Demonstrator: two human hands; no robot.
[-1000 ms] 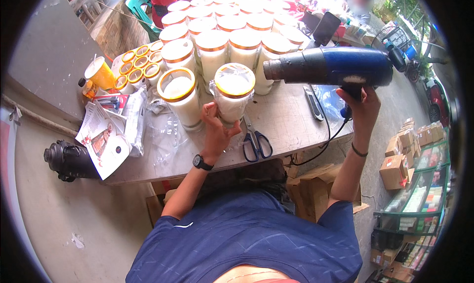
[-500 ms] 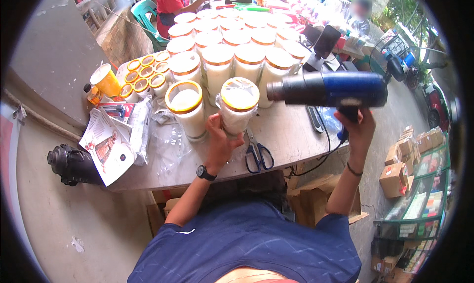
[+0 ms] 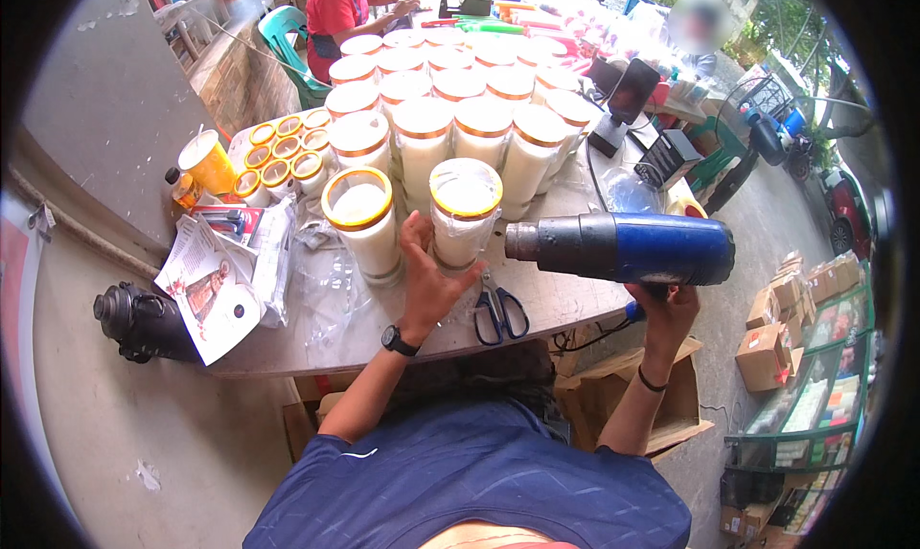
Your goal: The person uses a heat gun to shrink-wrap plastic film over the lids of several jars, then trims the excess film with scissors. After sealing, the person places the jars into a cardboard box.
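Observation:
In my right hand (image 3: pixel 663 309) is a blue and black heat gun (image 3: pixel 628 248), held by its handle below the body. Its nozzle points left toward a clear-wrapped white jar candle (image 3: pixel 464 218) with a gold rim, and a gap lies between them. My left hand (image 3: pixel 431 285) is at the lower near side of that candle, fingers and thumb spread apart around its base; whether they touch it I cannot tell. A second tall white candle (image 3: pixel 361 225) with a gold rim stands just left of it. Dark-handled scissors (image 3: pixel 500 311) lie to the right of my left hand.
Behind stand several rows of tall white candles (image 3: pixel 423 132); small gold-rimmed jars (image 3: pixel 276 171) are at left. Papers (image 3: pixel 213 295), a yellow cup (image 3: pixel 207 161) and clear plastic film (image 3: pixel 329 300) lie nearby. A black phone on a stand (image 3: pixel 633 91) is at right. A person in red (image 3: pixel 337 17) sits across.
The heat gun has come down and slightly left, with its nozzle lower beside the wrapped candle. My left fingers have loosened and spread. The film around the candle's rim looks tighter.

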